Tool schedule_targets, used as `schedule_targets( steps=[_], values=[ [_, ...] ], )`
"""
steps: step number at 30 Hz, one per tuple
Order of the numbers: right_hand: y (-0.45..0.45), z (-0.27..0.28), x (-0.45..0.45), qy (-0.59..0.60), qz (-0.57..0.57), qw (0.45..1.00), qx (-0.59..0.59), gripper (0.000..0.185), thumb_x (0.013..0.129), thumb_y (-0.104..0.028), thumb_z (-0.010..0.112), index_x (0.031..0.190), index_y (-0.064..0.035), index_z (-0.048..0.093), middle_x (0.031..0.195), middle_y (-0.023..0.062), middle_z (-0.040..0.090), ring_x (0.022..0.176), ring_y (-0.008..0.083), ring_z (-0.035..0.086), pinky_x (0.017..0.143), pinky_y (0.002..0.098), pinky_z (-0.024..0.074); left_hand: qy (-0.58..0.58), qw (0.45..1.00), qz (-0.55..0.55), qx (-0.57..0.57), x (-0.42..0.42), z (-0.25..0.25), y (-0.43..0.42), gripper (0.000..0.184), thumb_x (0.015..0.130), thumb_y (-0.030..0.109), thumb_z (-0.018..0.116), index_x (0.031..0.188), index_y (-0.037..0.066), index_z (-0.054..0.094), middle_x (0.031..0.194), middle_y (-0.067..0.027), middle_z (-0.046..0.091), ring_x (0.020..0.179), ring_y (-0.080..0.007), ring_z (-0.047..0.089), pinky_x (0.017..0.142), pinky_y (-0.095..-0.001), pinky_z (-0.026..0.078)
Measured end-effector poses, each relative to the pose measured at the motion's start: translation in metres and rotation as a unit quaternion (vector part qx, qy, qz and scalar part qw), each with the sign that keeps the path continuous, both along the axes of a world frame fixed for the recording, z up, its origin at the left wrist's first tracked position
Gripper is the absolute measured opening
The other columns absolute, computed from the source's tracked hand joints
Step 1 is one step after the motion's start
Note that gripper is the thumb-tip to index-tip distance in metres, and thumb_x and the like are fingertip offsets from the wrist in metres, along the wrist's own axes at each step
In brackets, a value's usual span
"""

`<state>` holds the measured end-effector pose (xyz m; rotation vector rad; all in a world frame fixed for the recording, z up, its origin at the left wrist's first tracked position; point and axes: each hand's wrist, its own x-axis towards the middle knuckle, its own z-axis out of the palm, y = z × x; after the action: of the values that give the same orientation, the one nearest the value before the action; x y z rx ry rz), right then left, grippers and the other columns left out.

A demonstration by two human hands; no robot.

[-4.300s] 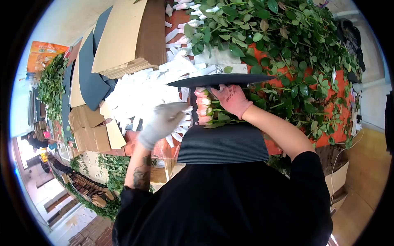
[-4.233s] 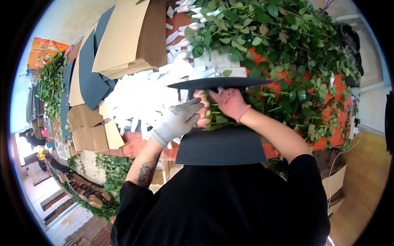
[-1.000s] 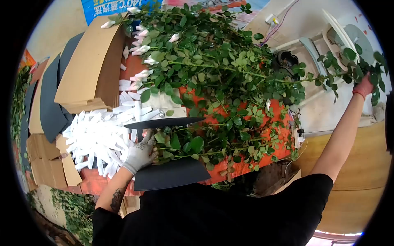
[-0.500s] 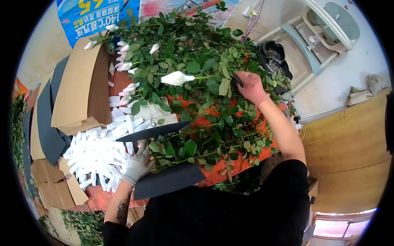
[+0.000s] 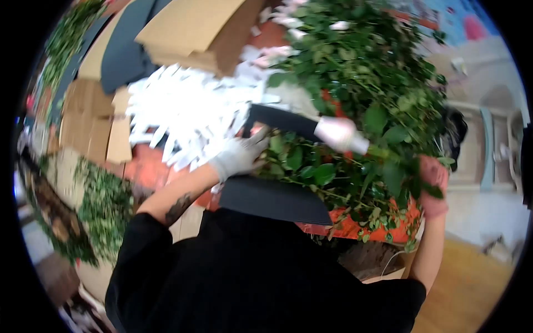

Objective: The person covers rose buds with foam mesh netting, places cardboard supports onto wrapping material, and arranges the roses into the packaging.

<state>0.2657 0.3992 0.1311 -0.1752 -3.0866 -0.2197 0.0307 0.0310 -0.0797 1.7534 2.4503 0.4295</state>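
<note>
Rose [image 5: 340, 135], one: pale-wrapped head, motion-blurred, right of the white sleeves [image 5: 183, 111]. Right hand [image 5: 433, 186], pink-gloved: closed narrowly on its leafy stem, arm extended right. Left hand [image 5: 240, 157], grey-gloved: between far black sheet [image 5: 284, 120] and near black sheet [image 5: 273, 200], fingertips partly hidden, grip cannot be told.

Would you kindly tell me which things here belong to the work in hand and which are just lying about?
Apparently in the work:
sleeved rose, in the right hand
black sheets, by the left hand
leafy stems
probably the white sleeves

Apparently lying about:
chair
cardboard pieces
</note>
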Motion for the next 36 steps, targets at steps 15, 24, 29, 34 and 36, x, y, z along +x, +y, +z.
schedule_targets(
  steps=[15,24,29,34,36],
  values=[
    [-0.174,-0.077,-0.097,-0.027,0.124,0.990,-0.064,0.029,0.078,-0.019,0.059,0.105,-0.0065,0.059,0.097,0.0105,0.062,0.084,0.0235,0.063,0.073,0.0350,0.0498,-0.137,0.985,0.021,-0.103,0.004,0.010,0.008,0.061,0.084,0.037,0.054,0.134,0.004,0.041,0.150,-0.0145,0.024,0.114,-0.0301,0.055,0.104,-0.0510,0.034],
    [-0.169,-0.168,-0.135,-0.077,0.073,0.994,0.012,0.047,0.074,-0.024,0.066,0.116,-0.0049,0.055,0.100,0.0121,0.064,0.085,0.0277,0.064,0.074,0.0373,0.0521,-0.149,0.983,0.027,-0.100,0.007,0.018,0.001,0.058,0.082,0.036,0.057,0.128,0.003,0.047,0.149,-0.0145,0.026,0.090,-0.0288,0.065,0.075,-0.0430,0.052],
    [-0.165,-0.156,-0.134,0.034,0.159,0.987,0.016,0.035,0.076,-0.026,0.065,0.106,-0.0078,0.060,0.097,0.0086,0.063,0.080,0.0230,0.064,0.067,0.0349,0.0520,-0.158,0.978,0.022,-0.134,0.010,0.015,0.005,0.056,0.083,0.033,0.057,0.127,0.001,0.047,0.145,-0.0181,0.032,0.080,-0.0286,0.066,0.070,-0.0430,0.052],
    [-0.168,-0.202,-0.150,0.075,0.229,0.970,0.045,0.032,0.077,-0.027,0.064,0.103,-0.0079,0.062,0.099,0.0092,0.063,0.079,0.0229,0.064,0.066,0.0356,0.0517,-0.153,0.980,0.017,-0.126,0.016,0.013,-0.002,0.055,0.081,0.030,0.059,0.126,0.000,0.048,0.139,-0.0191,0.040,0.078,-0.0307,0.065,0.070,-0.0444,0.051],
    [-0.166,-0.214,-0.148,0.080,0.225,0.970,0.040,0.033,0.077,-0.027,0.064,0.104,-0.0088,0.062,0.098,0.0089,0.063,0.079,0.0232,0.064,0.067,0.0359,0.0515,-0.162,0.984,0.026,-0.072,0.020,0.008,-0.003,0.053,0.080,0.028,0.060,0.123,-0.001,0.050,0.138,-0.0196,0.041,0.077,-0.0312,0.065,0.069,-0.0435,0.051]
  ],
)
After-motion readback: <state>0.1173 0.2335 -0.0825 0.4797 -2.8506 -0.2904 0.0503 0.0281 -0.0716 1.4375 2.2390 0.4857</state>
